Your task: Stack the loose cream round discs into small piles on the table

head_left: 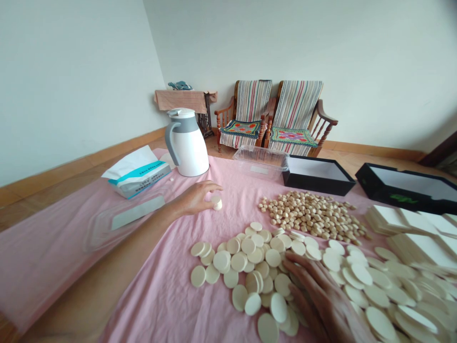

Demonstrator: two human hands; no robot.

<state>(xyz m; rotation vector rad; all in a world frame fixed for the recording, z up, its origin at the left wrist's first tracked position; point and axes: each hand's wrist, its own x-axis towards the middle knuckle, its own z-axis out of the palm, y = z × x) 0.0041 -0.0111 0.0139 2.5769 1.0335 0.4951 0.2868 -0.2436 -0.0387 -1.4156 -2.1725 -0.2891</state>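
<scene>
My left hand [194,196] reaches over the pink cloth, with its thumb and fingers apart. Close by the thumb tip stands a short stack of round wooden discs [217,204]; whether the thumb touches it I cannot tell. My right hand [317,290] rests on a wide heap of pale wooden discs [246,255], its fingers stretched out and lying over them. More discs [378,288] spread to the right of this hand. Beyond the heap lies a pile of small rounded wooden pieces [310,214].
A white and grey jug [189,147] and a tissue pack [141,174] stand at the back left, near a clear plastic lid [124,214]. Across the back are a clear plastic box [262,162] and two black boxes [317,183]. Square wooden boards [417,238] are stacked at right.
</scene>
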